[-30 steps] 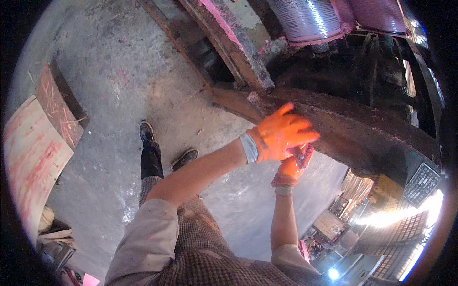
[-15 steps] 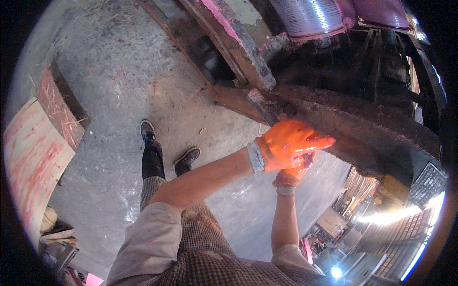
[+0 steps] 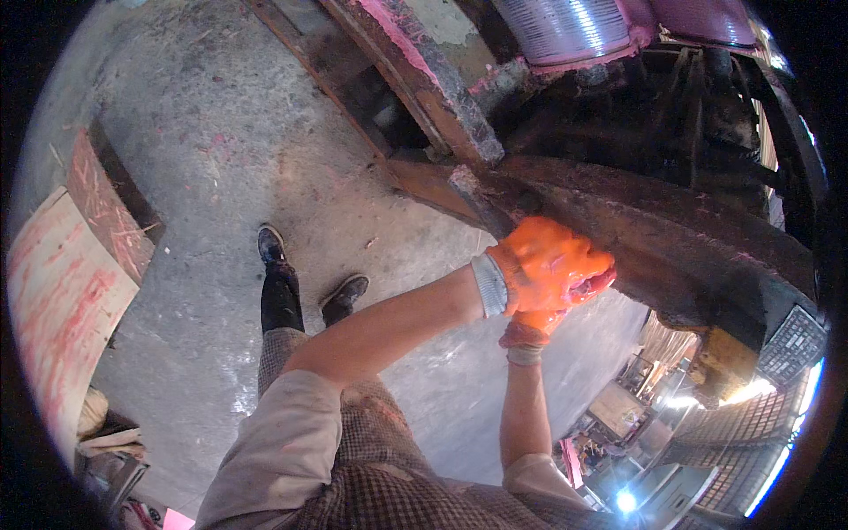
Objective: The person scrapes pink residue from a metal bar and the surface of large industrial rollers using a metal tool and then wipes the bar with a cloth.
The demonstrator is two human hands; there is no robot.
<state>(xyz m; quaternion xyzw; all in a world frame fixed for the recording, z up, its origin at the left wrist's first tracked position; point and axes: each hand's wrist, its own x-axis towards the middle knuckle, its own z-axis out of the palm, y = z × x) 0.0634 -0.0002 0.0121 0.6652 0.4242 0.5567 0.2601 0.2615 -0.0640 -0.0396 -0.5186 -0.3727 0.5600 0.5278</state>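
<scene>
Both of my hands wear wet orange gloves with pale cuffs and meet beside a dark, rusty metal beam. My left hand is on top, its fingers curled closed, with shiny dark pink wetness at the fingertips. Whether that is a held lump or only the wet glove, I cannot make out. Just beneath it is my right hand, touching it. The right fingers are mostly hidden behind the left glove, so their pose does not show. Pink smears mark the right glove near its cuff.
Ribbed, pink-stained cylinders sit on the dark machine frame at the upper right. A pink-crusted beam runs down to the crossbeam. On the left a red-streaked board stands above the concrete floor. A keyboard-like panel is at far right.
My left fingers, stretched to the right before, have curled in. The left hand has shifted slightly right and now covers more of the right hand.
</scene>
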